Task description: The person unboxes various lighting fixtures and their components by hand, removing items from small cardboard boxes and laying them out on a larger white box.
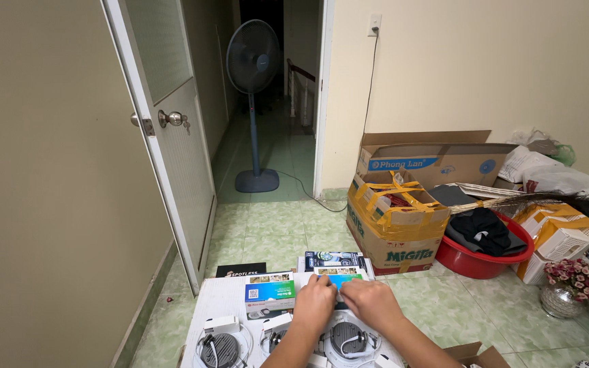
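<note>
At the bottom centre of the frame, round grey lamp units with coiled white leads point(348, 339) lie on a white board surface point(221, 300). Just above them the left hand point(313, 303) and right hand point(371, 302) meet, both grips pinched on a small flat cardboard box with a blue and green printed face point(339, 278). It looks light and stiff, though thin card dents easily, so the short edges seem the safest hold. A similar white and green box point(269, 292) sits to its left. Farther up, right of centre, a taped brown carton point(395, 221) and a red plastic basin of dark clothes point(487, 252) stand on the green tiled floor point(267, 232); a dark pedestal fan point(253, 102) stands in the doorway at the top
</note>
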